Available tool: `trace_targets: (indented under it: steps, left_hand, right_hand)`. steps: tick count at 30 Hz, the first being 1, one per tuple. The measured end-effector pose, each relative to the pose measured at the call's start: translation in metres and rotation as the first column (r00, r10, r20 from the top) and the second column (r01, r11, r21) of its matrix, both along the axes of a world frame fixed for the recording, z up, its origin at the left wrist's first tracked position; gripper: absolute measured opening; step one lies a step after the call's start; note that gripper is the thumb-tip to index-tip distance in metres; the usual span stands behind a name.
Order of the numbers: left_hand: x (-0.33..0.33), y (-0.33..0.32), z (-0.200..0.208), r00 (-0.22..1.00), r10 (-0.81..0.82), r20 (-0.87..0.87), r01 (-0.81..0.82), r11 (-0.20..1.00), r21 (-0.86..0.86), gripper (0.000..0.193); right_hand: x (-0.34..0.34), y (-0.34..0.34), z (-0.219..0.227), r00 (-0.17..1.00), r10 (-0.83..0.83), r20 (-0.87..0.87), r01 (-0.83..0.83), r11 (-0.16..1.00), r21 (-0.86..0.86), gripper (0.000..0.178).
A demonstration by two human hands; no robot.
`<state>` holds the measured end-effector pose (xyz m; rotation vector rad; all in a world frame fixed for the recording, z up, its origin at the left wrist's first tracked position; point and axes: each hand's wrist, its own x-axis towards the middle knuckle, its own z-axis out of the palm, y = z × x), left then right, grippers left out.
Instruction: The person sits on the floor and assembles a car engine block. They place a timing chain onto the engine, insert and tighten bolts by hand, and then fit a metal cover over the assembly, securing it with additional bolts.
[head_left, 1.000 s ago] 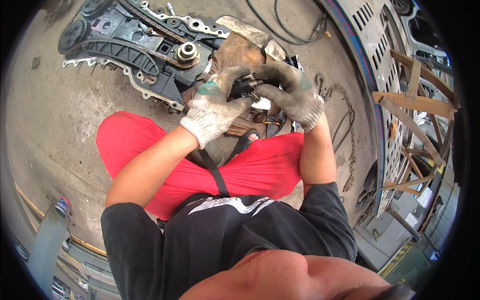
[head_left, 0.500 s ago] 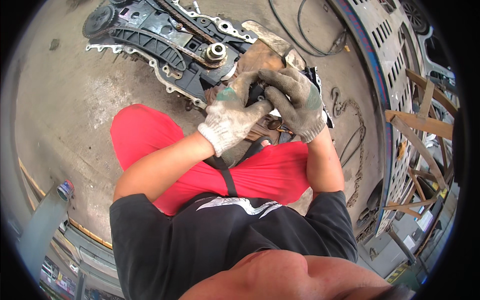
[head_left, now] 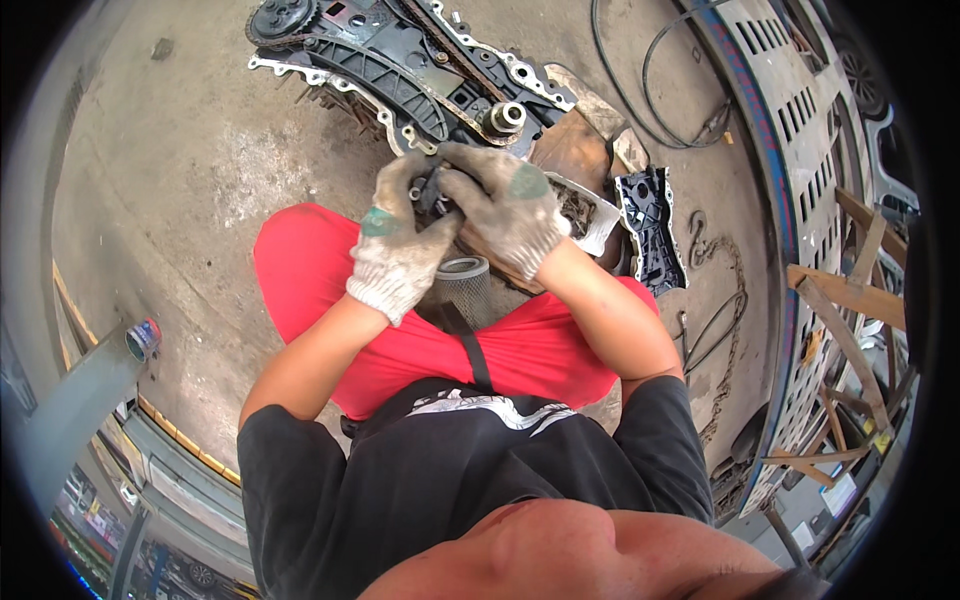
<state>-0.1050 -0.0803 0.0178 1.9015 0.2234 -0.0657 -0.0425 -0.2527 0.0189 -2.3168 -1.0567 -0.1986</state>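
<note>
"Holding what, and with which fingers?"

"One small dark mechanical part, exact kind unclear. Left hand, soiled knit glove with green patch: fingers and thumb curled about the part's left side. Right hand, matching glove: thumb and fingers bent over its upper right, apparently pinching. Exact contacts hidden."

"Location of the part?"

"Between the two hands, raised beyond the lap, near the lower flange of an open engine. Touching that flange or apart from it: cannot tell."

"First hazard?"

"Dropped piece. Cause: thick, grimy knit dulling the feel of small edges, and two hands crowding one part. Possible landing places: the mesh cylinder between the red-clad legs, its ringed end uppermost, or the concrete floor."

"Second hazard?"

"Contamination. Cause: glove dirt or loose fibres reaching the part, or the engine's exposed timing chain and crankshaft hub, both uncovered and close by."

"Third hazard?"

"Upset neighbours. Cause: a wide swing of the right forearm, near one white container with dark pieces inside; a knock could spill or mix them. Also within reach: one black cast cover, holed along its rim, lying to the container's right."
</note>
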Motion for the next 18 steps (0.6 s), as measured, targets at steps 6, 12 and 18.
trace_targets:
  steps: [6, 12, 18]
  left_hand:
    - [0.008, 0.029, -0.014, 0.983, -0.095, 0.156, 0.052, 0.964, 0.261, 0.067]
    - [0.023, 0.043, -0.018, 0.930, -0.180, 0.321, 0.035, 0.911, 0.411, 0.060]
    - [0.042, 0.050, -0.019, 0.907, -0.199, 0.370, 0.019, 0.899, 0.437, 0.059]
  right_hand:
    - [0.002, 0.038, 0.005, 0.818, -0.218, -0.533, 0.317, 0.943, 0.100, 0.035]
    - [-0.001, 0.044, -0.007, 0.890, -0.291, -0.350, 0.335, 0.939, 0.072, 0.036]
    - [-0.015, 0.052, 0.013, 0.804, -0.341, -0.487, 0.434, 0.897, 0.088, 0.048]
